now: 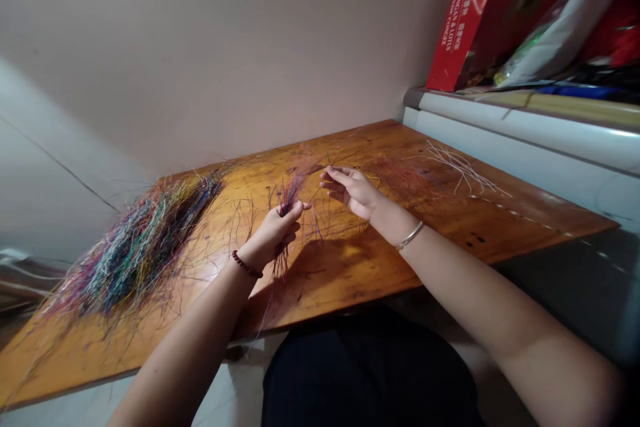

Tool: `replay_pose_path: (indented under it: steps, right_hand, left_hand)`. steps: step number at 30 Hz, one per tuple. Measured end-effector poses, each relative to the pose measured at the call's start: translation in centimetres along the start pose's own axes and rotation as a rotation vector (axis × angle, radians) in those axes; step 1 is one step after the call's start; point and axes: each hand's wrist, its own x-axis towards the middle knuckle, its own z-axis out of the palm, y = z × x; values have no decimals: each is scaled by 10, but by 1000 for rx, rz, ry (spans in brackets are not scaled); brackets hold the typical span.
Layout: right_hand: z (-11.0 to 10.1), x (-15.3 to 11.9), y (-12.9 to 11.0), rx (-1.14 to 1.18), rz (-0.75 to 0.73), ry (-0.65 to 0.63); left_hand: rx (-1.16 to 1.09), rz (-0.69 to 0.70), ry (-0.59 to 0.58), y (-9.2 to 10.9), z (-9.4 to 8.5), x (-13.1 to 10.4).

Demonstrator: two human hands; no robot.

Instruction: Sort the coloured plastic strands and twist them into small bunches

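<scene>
Purple-and-red bundle of thin strands (291, 195) tilts in L hand (285, 230) — fist closed round it, over the brown wooden table (445, 215). R hand (354, 192) just beyond, loosely curled, thumb nr. forefinger; can't tell if it's got a strand. Multicolour strand heap (145, 240) at left — thin white strands (463, 165) & red printed box (465, 20) farther off.

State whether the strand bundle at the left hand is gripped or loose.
Gripped: the left hand curls around the strand bundle, whose ends protrude above and below.
</scene>
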Motion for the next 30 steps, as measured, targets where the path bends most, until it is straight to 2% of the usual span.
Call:
replay_pose_path:
  steps: [6,12,17,22,25,28,30]
  right_hand:
    - [-1,-1,-5,50,92,-25]
    - [-5,1,-5,59,128,-11]
    - [-10,6,-5,116,137,-70]
    - [-13,8,-10,129,208,17]
    - [-14,8,-14,140,228,16]
    - [-18,7,-23,178,196,-6]
    - [-25,7,-33,199,109,1]
  left_hand:
    - [-258,143,120,12,-11,3]
    - [-345,179,134,19,-18,2]
    - [-397,173,142,21,-21,2]
    - [-461,196,137,23,-27,3]
    - [-494,196,111,25,-31,2]
    - [-521,199,85,28,-35,1]
    - [-543,209,74,30,-38,0]
